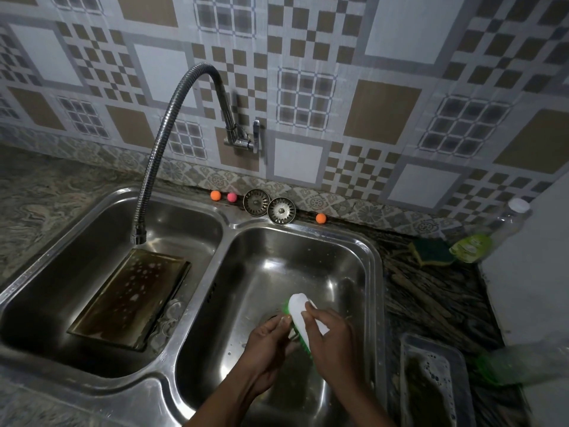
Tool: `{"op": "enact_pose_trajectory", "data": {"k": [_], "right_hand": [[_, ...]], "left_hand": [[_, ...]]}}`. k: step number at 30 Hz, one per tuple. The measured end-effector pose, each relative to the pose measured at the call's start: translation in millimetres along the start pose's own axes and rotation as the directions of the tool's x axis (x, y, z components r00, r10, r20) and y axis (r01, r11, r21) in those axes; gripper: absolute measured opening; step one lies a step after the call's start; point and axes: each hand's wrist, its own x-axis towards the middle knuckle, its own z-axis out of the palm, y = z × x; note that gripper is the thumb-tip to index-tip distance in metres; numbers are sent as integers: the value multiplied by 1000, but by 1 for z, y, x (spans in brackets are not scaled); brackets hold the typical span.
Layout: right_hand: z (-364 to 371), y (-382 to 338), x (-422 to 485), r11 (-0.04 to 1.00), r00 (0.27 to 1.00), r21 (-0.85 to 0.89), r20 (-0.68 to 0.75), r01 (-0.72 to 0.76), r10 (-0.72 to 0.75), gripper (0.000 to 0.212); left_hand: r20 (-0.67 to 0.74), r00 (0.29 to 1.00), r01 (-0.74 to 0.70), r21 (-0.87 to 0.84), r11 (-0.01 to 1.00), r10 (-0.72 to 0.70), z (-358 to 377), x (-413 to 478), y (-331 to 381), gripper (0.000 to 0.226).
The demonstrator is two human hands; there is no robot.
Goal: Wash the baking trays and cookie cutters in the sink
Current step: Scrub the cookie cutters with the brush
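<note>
Right hand (331,337) gripped white brush (303,318), green bristles facing left hand (271,337). Left fingers curled round small item, likely cookie cutter; I couldn't see it. Baking tray (129,298) sat soapy in left basin. Best: short strokes, rotate piece over right basin (277,251).

My granite counter (431,291) carries the double sink (228,224), 2 strainers (256,202), 3 small balls (215,195), a sponge (431,252), a bottle (492,232) and a soapy tray (431,380).
</note>
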Motion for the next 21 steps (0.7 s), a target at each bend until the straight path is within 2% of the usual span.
{"op": "enact_pose_trajectory", "data": {"k": [4, 8, 11, 13, 16, 17, 19, 21], "right_hand": [[-7, 4, 9, 998, 996, -7, -58, -65, 65, 17], [-5, 0, 8, 992, 997, 96, 6, -83, 82, 16], [0, 5, 11, 982, 988, 106, 14, -154, 153, 18], [-7, 6, 14, 974, 982, 128, -9, -187, 190, 18], [-21, 5, 12, 984, 993, 135, 40, -115, 111, 16], [-24, 4, 12, 988, 993, 128, 87, -91, 80, 16], [-25, 4, 13, 998, 985, 56, 173, -25, 15, 16], [-24, 5, 16, 1000, 985, -7, 170, 15, -14, 18]], "left_hand": [[11, 1000, 3, 63, 998, -3, -1, -1, 2, 26], [-18, 1000, 16, 42, 999, -15, -1, 3, 3, 34], [46, 999, -10, 70, 998, 7, -5, 4, -2, 30], [77, 997, -39, 124, 991, 30, -8, 2, -4, 35], [-4, 998, -52, 303, 952, 56, -14, 5, -1, 52], [-10, 997, -68, 363, 929, 77, -16, 6, 0, 47], [42, 992, -125, 468, 875, 119, -17, 6, 2, 34], [121, 984, -175, 523, 834, 130, -14, 5, 6, 34]]}}
